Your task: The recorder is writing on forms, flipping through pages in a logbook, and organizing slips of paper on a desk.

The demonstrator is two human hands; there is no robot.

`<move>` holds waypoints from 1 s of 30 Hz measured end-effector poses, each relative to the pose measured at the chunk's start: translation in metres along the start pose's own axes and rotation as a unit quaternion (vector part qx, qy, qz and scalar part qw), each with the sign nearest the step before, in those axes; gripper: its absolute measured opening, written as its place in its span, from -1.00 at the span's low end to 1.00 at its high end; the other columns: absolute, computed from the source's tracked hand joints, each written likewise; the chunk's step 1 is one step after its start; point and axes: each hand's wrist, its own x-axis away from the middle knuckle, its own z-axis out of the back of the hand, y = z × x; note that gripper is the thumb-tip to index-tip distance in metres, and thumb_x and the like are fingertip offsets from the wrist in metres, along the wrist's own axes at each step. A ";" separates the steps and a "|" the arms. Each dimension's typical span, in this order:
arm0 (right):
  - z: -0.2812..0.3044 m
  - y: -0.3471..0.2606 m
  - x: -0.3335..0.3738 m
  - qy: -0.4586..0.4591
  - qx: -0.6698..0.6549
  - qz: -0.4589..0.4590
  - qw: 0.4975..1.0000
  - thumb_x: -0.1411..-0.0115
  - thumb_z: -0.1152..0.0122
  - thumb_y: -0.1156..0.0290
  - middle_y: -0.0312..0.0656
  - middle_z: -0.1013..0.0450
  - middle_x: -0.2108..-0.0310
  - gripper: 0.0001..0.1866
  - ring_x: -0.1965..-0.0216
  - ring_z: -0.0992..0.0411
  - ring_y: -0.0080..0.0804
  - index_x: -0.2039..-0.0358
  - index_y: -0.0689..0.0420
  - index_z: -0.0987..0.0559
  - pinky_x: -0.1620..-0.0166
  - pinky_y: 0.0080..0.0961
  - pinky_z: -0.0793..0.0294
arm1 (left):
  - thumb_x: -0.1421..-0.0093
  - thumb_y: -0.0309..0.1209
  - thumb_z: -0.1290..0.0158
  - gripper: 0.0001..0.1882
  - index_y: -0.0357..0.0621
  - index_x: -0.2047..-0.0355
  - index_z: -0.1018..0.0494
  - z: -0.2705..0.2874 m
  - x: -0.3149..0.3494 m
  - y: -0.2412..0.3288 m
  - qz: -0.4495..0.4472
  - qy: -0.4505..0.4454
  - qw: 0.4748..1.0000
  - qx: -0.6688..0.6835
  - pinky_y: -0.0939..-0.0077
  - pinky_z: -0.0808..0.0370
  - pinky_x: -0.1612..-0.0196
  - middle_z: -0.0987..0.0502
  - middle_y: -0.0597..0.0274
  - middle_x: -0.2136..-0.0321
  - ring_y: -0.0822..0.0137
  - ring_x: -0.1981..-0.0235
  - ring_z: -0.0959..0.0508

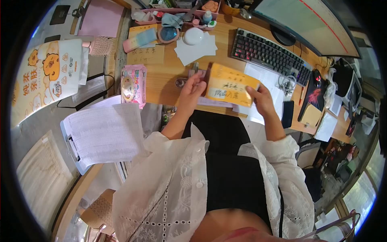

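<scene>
A yellow-orange booklet [231, 82] with handwriting on its cover is held up over the desk's front part. Its right edge is gripped by my right hand [262, 99], the thumb lying on the cover. Close beside its left edge is my left hand [192, 89], fingers loosely bent and apart; whether they touch the edge is hard to make out. White papers [258, 111] lie on the desk beneath the booklet. A small metal object [181, 82] sits just left of my left hand.
Behind the booklet stand a black keyboard [270, 52] and a monitor [310, 24]. A phone [287, 114] lies to the right, near a mouse [317, 80]. On the left are a pink wipes pack [134, 86] and a clipboard with printed sheets [105, 131]. A pink organizer [177, 14] stands at the back.
</scene>
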 end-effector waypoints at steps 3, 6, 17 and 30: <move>-0.003 0.030 -0.018 -0.027 -0.041 -0.066 0.997 -0.23 -0.14 0.39 -0.19 -0.48 0.15 -0.62 0.19 -0.45 -0.51 -0.04 0.25 -0.43 0.10 -0.58 -0.44 | -0.16 -0.47 -0.12 -0.50 -0.27 -0.10 -0.29 0.010 0.004 -0.031 0.001 0.010 0.990 -0.138 0.53 -0.43 0.08 -0.50 0.13 0.17 0.42 0.16 -0.50; -0.015 0.042 -0.018 -0.053 -0.099 -0.125 0.986 -0.27 -0.07 0.43 -0.20 -0.46 0.10 -0.63 0.15 -0.45 -0.46 -0.08 0.22 -0.41 0.06 -0.49 -0.45 | -0.10 -0.45 -0.18 -0.44 -0.28 -0.10 -0.28 0.022 0.006 -0.059 -0.031 0.066 0.978 -0.194 0.42 -0.37 -0.01 -0.47 0.10 0.11 0.31 0.07 -0.46; 0.000 0.063 -0.017 -0.044 -0.077 -0.080 0.993 -0.30 0.08 0.50 -0.14 -0.47 0.17 -0.64 0.21 -0.48 -0.38 -0.11 0.24 -0.35 0.13 -0.43 -0.52 | 0.04 -0.34 -0.24 -0.52 -0.16 0.07 -0.47 0.005 -0.003 -0.046 -0.286 -0.119 0.802 -0.510 0.38 -0.38 -0.03 -0.48 0.21 0.08 0.15 -0.01 -0.42; -0.003 0.066 -0.012 -0.058 -0.121 -0.129 0.983 -0.36 0.16 0.23 -0.10 -0.42 0.10 -0.61 0.11 -0.43 -0.34 -0.08 0.19 -0.36 0.04 -0.36 -0.47 | -0.19 -0.43 -0.12 -0.83 -0.27 0.27 -0.53 0.019 -0.015 -0.064 -0.006 0.016 0.996 -0.089 0.64 -0.28 0.43 -0.42 0.46 0.56 0.55 0.53 -0.31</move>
